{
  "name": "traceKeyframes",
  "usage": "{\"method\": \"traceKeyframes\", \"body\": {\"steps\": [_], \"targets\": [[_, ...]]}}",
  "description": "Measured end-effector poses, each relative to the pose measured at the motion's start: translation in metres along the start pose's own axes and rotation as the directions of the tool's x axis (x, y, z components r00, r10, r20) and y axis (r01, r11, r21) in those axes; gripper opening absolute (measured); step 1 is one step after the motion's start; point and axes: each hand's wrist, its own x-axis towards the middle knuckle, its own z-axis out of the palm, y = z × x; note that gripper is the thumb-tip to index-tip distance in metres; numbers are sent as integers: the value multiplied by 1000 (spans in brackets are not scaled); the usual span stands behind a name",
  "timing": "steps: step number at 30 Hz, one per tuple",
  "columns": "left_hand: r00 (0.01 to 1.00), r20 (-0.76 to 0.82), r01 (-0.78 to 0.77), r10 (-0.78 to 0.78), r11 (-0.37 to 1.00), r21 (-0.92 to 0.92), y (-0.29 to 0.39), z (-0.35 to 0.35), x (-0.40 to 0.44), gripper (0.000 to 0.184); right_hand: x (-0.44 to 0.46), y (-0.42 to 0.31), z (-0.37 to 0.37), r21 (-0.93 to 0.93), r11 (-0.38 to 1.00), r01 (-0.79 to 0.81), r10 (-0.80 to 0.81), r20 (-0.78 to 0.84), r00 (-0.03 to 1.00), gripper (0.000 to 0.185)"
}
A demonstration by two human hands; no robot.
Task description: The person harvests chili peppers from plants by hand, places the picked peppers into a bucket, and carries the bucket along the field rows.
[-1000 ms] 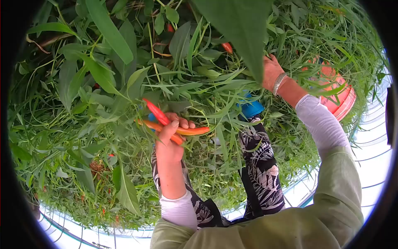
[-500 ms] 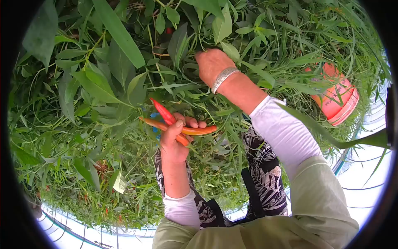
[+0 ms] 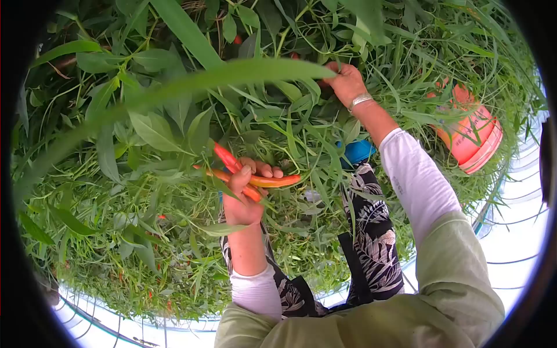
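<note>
My left hand is closed around a few chili peppers. A red chili pepper points up and left out of the grip, and an orange chili pepper lies across the fingers. Farther up and to the right, my right hand reaches into the green plants, wearing a silver bracelet at the wrist. Its thumb and fingertips are drawn together among the leaves; what they grip is partly hidden, and I cannot make it out. A long blurred leaf crosses close to the camera, its tip beside these fingers.
An orange-red bucket lies tilted in the grass on the right. A blue shoe shows below my right forearm. Small red spots, seemingly peppers, show among the leaves. White sheeting with dark lines borders the plants.
My right hand has moved right and slightly up through the foliage. The blue shoe has come into sight, and a long leaf now crosses the view. My left hand keeps its peppers almost in place.
</note>
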Motion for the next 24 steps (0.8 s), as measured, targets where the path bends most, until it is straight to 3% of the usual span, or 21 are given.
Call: {"method": "traceKeyframes", "body": {"steps": [1,2,3,4,5,7,8,9,10,11,12,13,14,15,17,19,20,21,23,24], "targets": [[997,-35,58,-62,992,-110,3,5,0,20,2,-5,6,-121,992,44,-51,-52,997,16],[996,-76,41,-46,997,-67,2,10,0,20,8,-7,19,-515,846,140,-146,28,989,17],[996,-78,35,-40,997,-62,-1,10,1,20,12,-19,33,-807,544,230,-202,140,969,18],[994,-93,49,-49,999,-5,-3,7,1,23,6,-26,42,-740,659,134,-134,60,989,20],[993,-107,62,-56,996,57,-2,4,2,27,14,-29,47,-729,669,144,-143,64,988,20],[991,-125,65,-54,995,80,2,3,2,26,37,-30,54,-770,626,-126,288,78,955,21],[994,-87,74,-69,996,58,0,-1,2,26,30,-21,61,-804,590,-71,72,-35,997,22],[996,-43,85,-84,996,32,-2,-4,4,26,32,-15,65,-802,593,-67,70,-32,997,22],[995,3,95,-95,995,4,-3,-6,5,26,35,-10,68,-727,679,-102,57,-86,995,24],[996,2,94,-94,996,3,-4,-2,4,26,32,-15,69,-643,755,-132,54,-140,989,26],[998,-14,55,-55,998,-7,-5,5,2,26,27,-34,60,-721,659,-212,254,-52,966,31],[999,-34,20,-21,1000,-17,-5,9,-4,26,13,-19,58,-724,655,-215,262,-49,964,31],[999,-33,16,-17,1000,-22,-5,6,-3,26,4,7,52,-581,814,9,-73,-87,993,32],[998,45,53,-51,998,-32,-4,-2,-2,27,-9,11,48,-431,858,279,-384,-179,906,33],[989,121,88,-82,995,-39,-2,-1,-3,27,-21,15,39,-435,874,215,-343,-239,908,30],[993,46,112,-107,988,-111,4,14,-6,28,-25,26,26,-258,918,302,-345,-137,929,28],[993,46,113,-109,987,-110,2,16,-5,28,-36,8,17,-390,842,372,-420,-43,906,29],[994,55,106,-100,985,-139,1,18,-4,28,-46,0,12,-387,844,371,-418,-43,907,29],[994,75,96,-84,981,-169,0,18,5,28,-56,-6,3,-142,885,443,-414,193,890,30],[996,68,63,-54,988,-139,-2,14,6,28,-63,0,4,-108,871,479,-460,156,874,31]]}}
